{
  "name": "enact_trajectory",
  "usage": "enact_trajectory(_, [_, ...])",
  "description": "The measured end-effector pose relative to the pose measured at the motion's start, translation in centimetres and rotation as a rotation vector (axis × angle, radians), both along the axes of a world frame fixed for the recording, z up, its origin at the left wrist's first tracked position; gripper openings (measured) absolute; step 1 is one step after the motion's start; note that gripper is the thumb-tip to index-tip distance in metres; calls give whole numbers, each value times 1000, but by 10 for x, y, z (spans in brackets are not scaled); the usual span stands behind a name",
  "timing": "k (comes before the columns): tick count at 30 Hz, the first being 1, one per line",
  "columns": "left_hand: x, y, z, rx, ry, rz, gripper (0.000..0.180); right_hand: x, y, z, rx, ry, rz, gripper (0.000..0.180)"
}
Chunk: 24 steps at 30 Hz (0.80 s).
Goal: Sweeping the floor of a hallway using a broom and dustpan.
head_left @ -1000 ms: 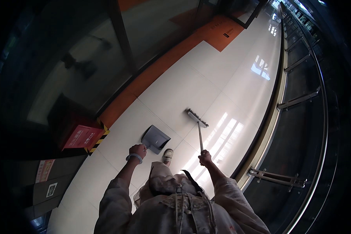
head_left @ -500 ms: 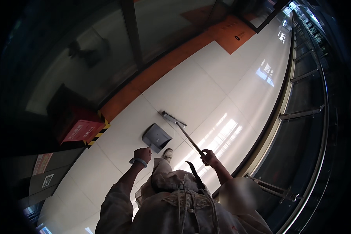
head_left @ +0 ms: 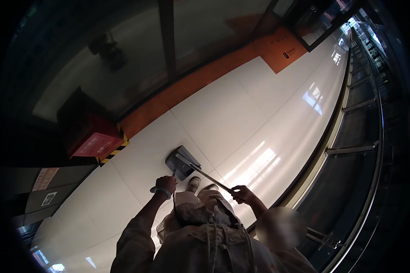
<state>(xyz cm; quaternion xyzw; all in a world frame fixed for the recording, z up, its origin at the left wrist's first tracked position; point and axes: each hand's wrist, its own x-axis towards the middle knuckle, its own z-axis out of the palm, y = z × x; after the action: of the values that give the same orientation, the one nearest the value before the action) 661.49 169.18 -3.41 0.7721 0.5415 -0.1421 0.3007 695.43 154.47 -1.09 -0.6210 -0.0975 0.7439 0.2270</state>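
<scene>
My left hand (head_left: 167,183), a pale band at its wrist, is closed around the upright handle of a grey dustpan (head_left: 172,160). The dustpan rests on the pale tiled floor just ahead of my shoes (head_left: 193,184). In my right hand (head_left: 242,194) is the long handle of a broom (head_left: 214,180), which slants down to the left. The broom's head lies across the dustpan's opening and hides part of its inside. I cannot make out any dirt in it.
A red box (head_left: 95,142) with a yellow-and-black striped base edge (head_left: 114,154) stands at the left by a dark glass wall. An orange strip (head_left: 148,113) runs along that wall. To the right is a metal-and-glass railing (head_left: 350,149). Dark cabinets (head_left: 45,200) stand at lower left.
The broom head has come back from the floor beyond the dustpan onto the dustpan. My right hand has drawn slightly nearer to me. A second shoe now shows beside the first.
</scene>
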Motion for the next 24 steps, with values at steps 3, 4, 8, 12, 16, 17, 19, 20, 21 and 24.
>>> enact_trajectory(3, [-5, 0, 2, 30, 13, 17, 13, 11, 2, 7, 59, -139, 26, 31])
enact_trajectory(4, [-6, 2, 3, 36, 10, 22, 13, 13, 7, 3, 61, -222, 46, 32])
enact_trajectory(8, [-8, 9, 16, 59, 45, 176, 11, 15, 56, -20, 130, -457, 62, 25])
enact_trajectory(12, [5, 15, 3, 118, 6, 310, 10, 14, 97, -54, 169, -722, 177, 15])
enact_trajectory(16, [24, 27, -3, 103, 41, 307, 9, -3, 107, -72, 206, -636, 385, 16])
enact_trajectory(17, [32, 30, 1, 97, 58, 311, 11, 1, 105, -65, 189, -571, 428, 18])
enact_trajectory(19, [44, 37, 2, 100, 62, 310, 11, 23, 107, -61, 140, -382, 400, 26])
enact_trajectory(20, [48, 44, 4, 112, 66, 315, 12, 40, 110, -57, 144, -379, 389, 26])
enact_trajectory(21, [54, 51, 6, 118, 79, 296, 12, 62, 110, -55, 142, -121, 249, 27])
enact_trajectory(24, [73, 70, 14, 164, 80, 301, 14, 107, 113, -41, 225, 138, 111, 29])
